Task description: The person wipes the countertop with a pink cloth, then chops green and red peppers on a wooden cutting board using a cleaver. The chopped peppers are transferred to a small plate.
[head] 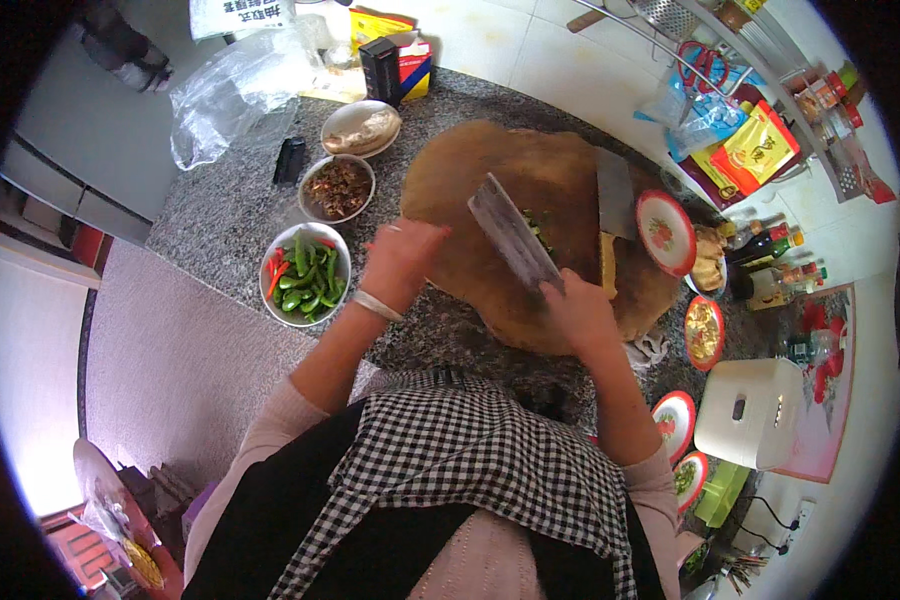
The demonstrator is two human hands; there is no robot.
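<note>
My right hand (581,311) grips a cleaver (514,232), its broad blade angled over the thick wooden chopping board (487,300). Small chopped green pieces (538,229) lie on the board beside the blade. My left hand (401,259) is bent at the board's left edge and blurred, with red at its fingertips; whether it holds anything is unclear. Just left of it stands a white bowl (265,296) of green peppers (304,277) with a few red ones (275,271). A second cleaver (613,195) rests on the board's right side.
Behind the peppers are a bowl of dark chopped food (337,187) and a bowl of pale food (360,129). A red-rimmed plate (666,232) overlaps the board's right edge. Bottles (765,289) and a cream-coloured appliance (750,412) line the right wall, below a hanging rack (667,52).
</note>
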